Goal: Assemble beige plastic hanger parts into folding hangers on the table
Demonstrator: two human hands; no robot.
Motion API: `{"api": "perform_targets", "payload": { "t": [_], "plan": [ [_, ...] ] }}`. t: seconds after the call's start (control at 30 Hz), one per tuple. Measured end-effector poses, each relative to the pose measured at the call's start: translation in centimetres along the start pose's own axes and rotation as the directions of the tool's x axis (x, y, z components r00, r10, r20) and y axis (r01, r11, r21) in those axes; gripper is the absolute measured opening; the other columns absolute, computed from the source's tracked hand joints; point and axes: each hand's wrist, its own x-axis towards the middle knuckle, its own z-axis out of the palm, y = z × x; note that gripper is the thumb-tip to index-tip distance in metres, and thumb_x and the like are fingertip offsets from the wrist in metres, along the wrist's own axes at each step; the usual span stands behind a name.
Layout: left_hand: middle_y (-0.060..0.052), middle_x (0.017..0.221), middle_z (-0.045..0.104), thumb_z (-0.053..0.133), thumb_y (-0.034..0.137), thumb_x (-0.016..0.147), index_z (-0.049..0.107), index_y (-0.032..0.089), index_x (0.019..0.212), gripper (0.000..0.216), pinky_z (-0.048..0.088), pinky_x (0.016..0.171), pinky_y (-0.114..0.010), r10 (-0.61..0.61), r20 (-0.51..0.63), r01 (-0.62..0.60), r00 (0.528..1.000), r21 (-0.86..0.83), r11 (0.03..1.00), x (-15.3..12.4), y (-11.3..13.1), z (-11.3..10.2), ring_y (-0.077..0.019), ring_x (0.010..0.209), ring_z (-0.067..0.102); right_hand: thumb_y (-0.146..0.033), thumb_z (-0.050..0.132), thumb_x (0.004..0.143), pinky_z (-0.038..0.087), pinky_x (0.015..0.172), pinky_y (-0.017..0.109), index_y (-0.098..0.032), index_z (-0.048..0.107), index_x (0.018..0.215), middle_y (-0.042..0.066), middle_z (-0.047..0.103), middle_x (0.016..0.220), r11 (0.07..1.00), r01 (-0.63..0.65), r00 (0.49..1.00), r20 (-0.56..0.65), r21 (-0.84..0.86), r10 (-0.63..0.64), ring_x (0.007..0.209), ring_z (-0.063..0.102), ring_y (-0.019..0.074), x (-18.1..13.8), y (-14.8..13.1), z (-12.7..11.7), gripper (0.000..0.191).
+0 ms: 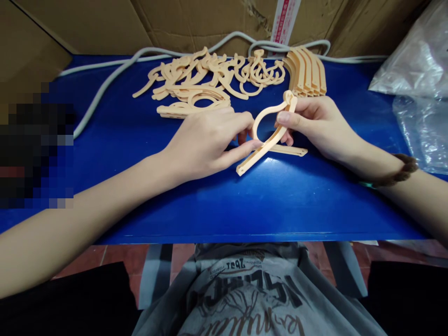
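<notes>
Head camera looks down on a blue table [210, 205], where both hands meet over a peach plastic hanger piece [266, 140]. Left hand [206, 142] pinches its lower arm between thumb and fingers, closed on it. Right hand [315, 123] grips its upper loop end, thumb pressed against it. A flat strip [292, 150] lies on the table just beneath. Behind, a loose pile of hanger parts [203, 81] sits beside a neat stack [308, 72] and a grey cable [105, 86].

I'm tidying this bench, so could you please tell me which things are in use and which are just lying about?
In use:
- curved peach plastic piece, held by left hand and right hand
- pile of matching peach pieces

Lying about:
- grey cable
- clear plastic bag
- brown cardboard
</notes>
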Motion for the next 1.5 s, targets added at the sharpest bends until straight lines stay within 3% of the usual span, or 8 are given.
{"api": "perform_targets", "payload": {
  "t": [0.3, 0.47, 0.6, 0.67, 0.77, 0.9, 1.2, 1.5],
  "plan": [
    [-0.007, 0.092, 0.079, 0.055, 0.058, 0.119, 0.077, 0.026, 0.104, 0.042, 0.058, 0.083, -0.043, -0.013, -0.001, 0.013, 1.000, 0.010, 1.000, 0.0, 0.3, -0.4, -0.0285, 0.090, 0.076, -0.062, 0.097, 0.093, 0.051, 0.057, 0.022, -0.020, 0.075, 0.079, -0.003, 0.070, 0.068, 0.999, -0.017, 1.000, 0.025, 0.031, 0.016, 0.057, 0.060, 0.0085, 0.1, -0.3, 0.4, 0.050],
    [-0.003, 0.092, 0.080, 0.049, 0.063, 0.123, 0.074, 0.025, 0.107, 0.049, 0.052, 0.078, -0.036, -0.114, -0.108, 0.081, 0.988, -0.271, 0.959, 0.2, 0.7, 0.0, -0.0193, 0.082, 0.073, -0.059, 0.105, 0.085, 0.054, 0.059, 0.025, -0.022, 0.073, 0.084, -0.002, 0.077, 0.072, 0.992, -0.054, 0.999, 0.009, 0.115, 0.053, 0.058, 0.065, 0.0104, -0.1, -0.4, 0.3, 0.049],
    [0.000, 0.089, 0.079, 0.045, 0.080, 0.121, 0.077, 0.025, 0.114, 0.064, 0.056, 0.079, -0.034, -0.256, -0.165, 0.114, 0.953, -0.585, 0.803, 0.3, 0.4, 0.6, -0.0160, 0.081, 0.072, -0.051, 0.107, 0.084, 0.053, 0.059, 0.028, -0.024, 0.065, 0.086, -0.001, 0.080, 0.073, 0.985, -0.092, 0.995, -0.012, 0.147, 0.094, 0.058, 0.067, 0.0128, -0.3, -0.3, 0.2, 0.049],
    [-0.002, 0.101, 0.082, 0.050, 0.082, 0.118, 0.075, 0.024, 0.125, 0.064, 0.058, 0.083, -0.034, -0.258, -0.185, 0.126, 0.948, -0.529, 0.839, 0.3, 0.1, 0.6, -0.0172, 0.090, 0.075, -0.049, 0.106, 0.085, 0.054, 0.061, 0.029, -0.025, 0.063, 0.084, 0.000, 0.080, 0.074, 0.985, -0.103, 0.994, -0.020, 0.139, 0.107, 0.061, 0.069, 0.0139, -0.4, -0.4, 0.1, 0.050],
    [-0.009, 0.134, 0.081, 0.068, 0.071, 0.112, 0.071, 0.024, 0.138, 0.054, 0.061, 0.102, -0.041, -0.128, -0.236, 0.090, 0.963, -0.165, 0.982, 0.2, 0.1, 0.2, -0.0269, 0.119, 0.077, -0.049, 0.105, 0.086, 0.056, 0.065, 0.030, -0.024, 0.064, 0.083, 0.000, 0.081, 0.076, 0.988, -0.121, 0.993, 0.008, 0.101, 0.120, 0.066, 0.073, 0.0152, -0.6, -0.8, 0.3, 0.048],
    [-0.013, 0.158, 0.075, 0.073, 0.058, 0.110, 0.071, 0.030, 0.148, 0.048, 0.050, 0.125, -0.060, -0.039, -0.119, 0.052, 0.992, 0.113, 0.992, 0.0, 0.9, -0.3, -0.0424, 0.149, 0.067, -0.049, 0.104, 0.088, 0.054, 0.067, 0.030, -0.025, 0.066, 0.086, -0.001, 0.081, 0.079, 0.992, -0.101, 0.994, 0.036, 0.073, 0.099, 0.068, 0.072, 0.0151, -0.9, -1.5, 0.9, 0.045],
    [-0.013, 0.162, 0.074, 0.056, 0.054, 0.121, 0.076, 0.027, 0.139, 0.038, 0.055, 0.123, -0.058, 0.045, 0.010, -0.046, 0.999, 0.123, 0.991, 0.1, 1.0, -0.3, -0.0379, 0.145, 0.074, -0.052, 0.102, 0.090, 0.044, 0.064, 0.026, -0.021, 0.070, 0.095, -0.005, 0.070, 0.086, 1.000, -0.021, 0.993, 0.117, 0.002, 0.021, 0.071, 0.056, 0.0094, -1.2, -2.1, 2.3, 0.044],
    [-0.015, 0.163, 0.067, 0.073, 0.036, 0.113, 0.075, 0.027, 0.132, 0.021, 0.062, 0.114, -0.055, 0.063, -0.098, -0.055, 0.993, 0.084, 0.995, -0.3, 0.6, 0.0, -0.0364, 0.132, 0.077, -0.065, 0.077, 0.110, 0.046, 0.078, 0.031, -0.024, 0.086, 0.093, 0.001, 0.072, 0.090, 0.990, -0.006, 0.999, -0.038, -0.139, 0.001, 0.083, 0.060, 0.0160, -1.4, -1.5, 1.6, 0.045]
  ]
}}
